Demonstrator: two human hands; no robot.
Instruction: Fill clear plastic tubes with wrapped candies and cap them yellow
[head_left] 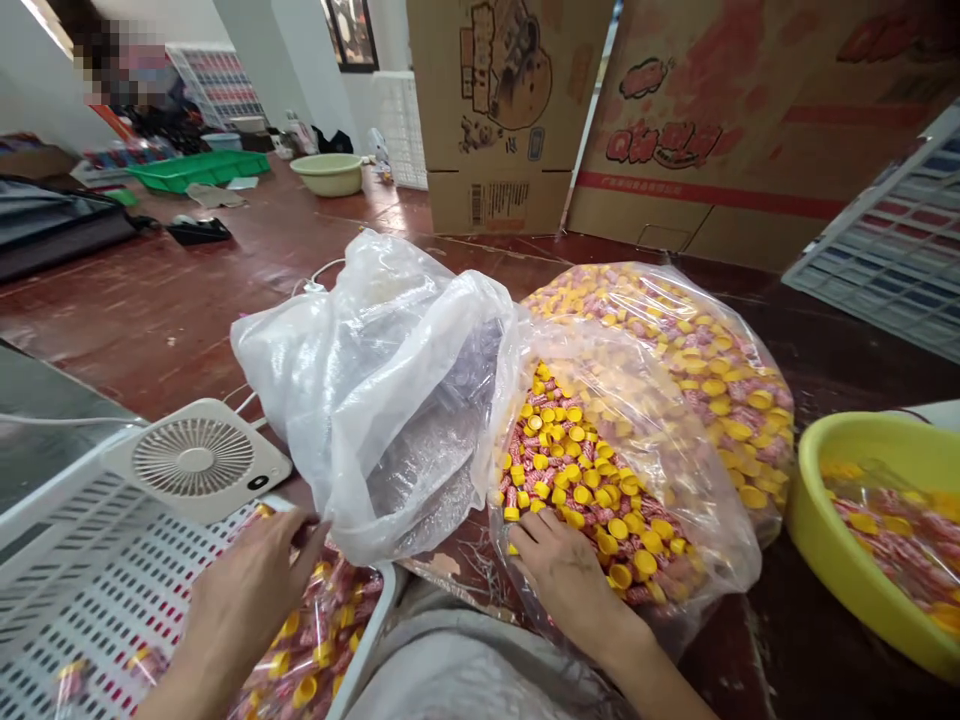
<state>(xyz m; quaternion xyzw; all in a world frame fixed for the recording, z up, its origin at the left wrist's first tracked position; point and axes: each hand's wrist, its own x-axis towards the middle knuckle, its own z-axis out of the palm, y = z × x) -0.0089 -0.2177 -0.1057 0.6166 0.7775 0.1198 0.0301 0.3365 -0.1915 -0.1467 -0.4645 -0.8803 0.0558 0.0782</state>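
The nearer bag point(600, 470) of yellow-capped tubes point(559, 450) lies open before you, a second bag point(705, 340) behind. Your right hand point(566, 580) rests inside it, fingers buried, perhaps gripping tubes. Your left hand point(251, 590), outstretched, touches its plastic above one white tray point(90, 580).

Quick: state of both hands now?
Left hand: open, at the clear bag.
Right hand: fingers buried in yellow-capped pieces, grip cannot be told.

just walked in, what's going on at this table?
One person, bare hands. The right hand is down in an open clear bag of yellow-capped pieces. The left hand lies flat on a white slotted tray holding a few of the same. A yellow basin to the right holds more.
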